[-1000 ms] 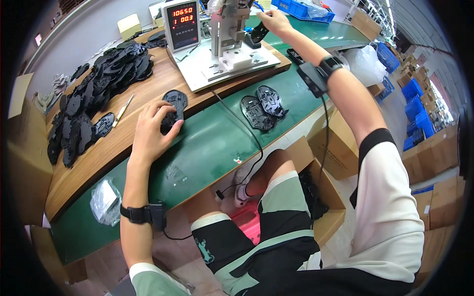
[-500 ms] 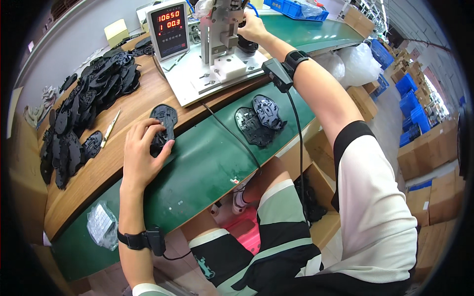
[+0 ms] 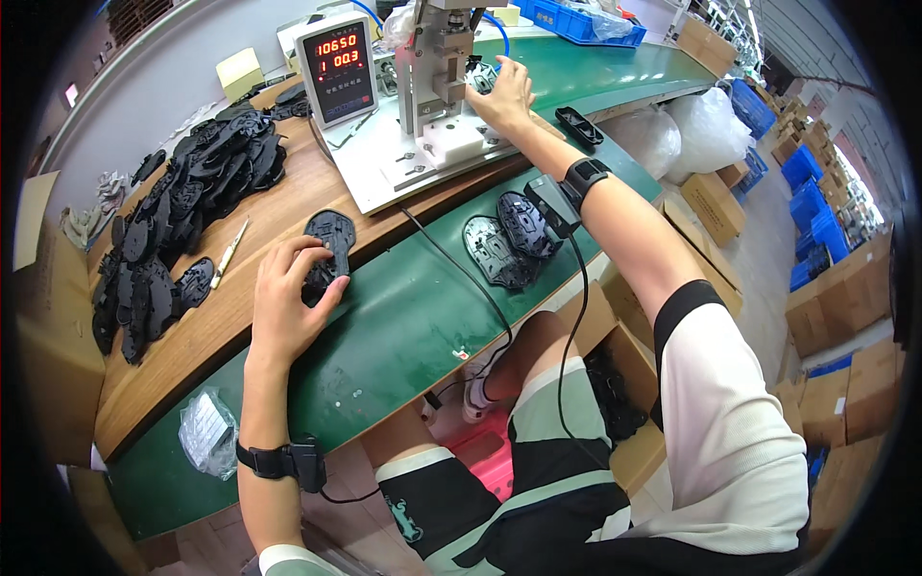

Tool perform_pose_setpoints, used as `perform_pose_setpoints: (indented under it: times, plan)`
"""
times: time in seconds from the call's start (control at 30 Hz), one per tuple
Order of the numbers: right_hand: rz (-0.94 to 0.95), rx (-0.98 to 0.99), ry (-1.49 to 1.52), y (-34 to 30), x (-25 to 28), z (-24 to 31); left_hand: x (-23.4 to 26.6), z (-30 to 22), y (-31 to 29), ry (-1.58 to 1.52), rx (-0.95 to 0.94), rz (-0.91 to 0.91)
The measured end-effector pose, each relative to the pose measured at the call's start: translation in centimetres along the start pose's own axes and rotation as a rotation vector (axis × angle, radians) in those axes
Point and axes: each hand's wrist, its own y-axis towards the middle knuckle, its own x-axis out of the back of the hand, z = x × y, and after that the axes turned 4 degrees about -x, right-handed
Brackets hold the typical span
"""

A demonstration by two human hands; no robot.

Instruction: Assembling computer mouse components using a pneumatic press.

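Observation:
My left hand [image 3: 291,296] is closed on a black moulded plastic shell [image 3: 331,232] at the wooden board's near edge, thumb on one side and fingers on the other. My right hand [image 3: 506,98] reaches beside the metal column of a bench press [image 3: 442,82]. Its thumb and fingers are closed around a black plastic part with light details [image 3: 480,74], partly hidden by the column and the hand. Two shells with silvery insides, one [image 3: 495,252] overlapped by the other [image 3: 527,226], lie on the green table below my right wrist.
A display box with red digits [image 3: 336,72] stands left of the press. Black shells are heaped [image 3: 206,173] on the wooden board [image 3: 254,264], near a white pen-like tool [image 3: 229,252]. A black tray-like part [image 3: 579,127] lies right. Cables cross the green table [image 3: 384,336]; a bagged item [image 3: 207,432] lies near left.
My right hand has drawn slightly nearer and turned beside the press, bringing the part's light details into view. The black tray-like part now shows at the right. My left hand keeps its grip.

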Motion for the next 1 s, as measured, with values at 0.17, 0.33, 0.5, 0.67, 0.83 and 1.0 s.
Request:
perform_pose_setpoints:
  times: [0.17,0.33,0.5,0.67,0.83,1.0]
  plan:
    - [0.063,0.03,-0.032,-0.3,0.5,-0.2,0.1,-0.1,0.3,-0.026,0.014,0.021]
    - [0.019,0.066,-0.067,-0.9,0.3,0.5,0.3,0.0,0.1,-0.01,0.01,0.03]
    - [0.052,0.034,-0.074,-0.8,0.5,0.5,0.2,-0.1,0.2,0.002,0.014,0.037]
    - [0.021,0.051,-0.038,-0.8,0.6,0.4,0.2,0.2,0.1,0.023,-0.016,0.034]
    - [0.071,0.014,-0.048,-0.9,0.8,0.7,0.2,0.0,0.1,-0.026,0.054,0.049]
    - [0.031,0.037,-0.076,-0.9,0.7,0.7,0.2,-0.1,0.1,-0.024,0.044,0.052]
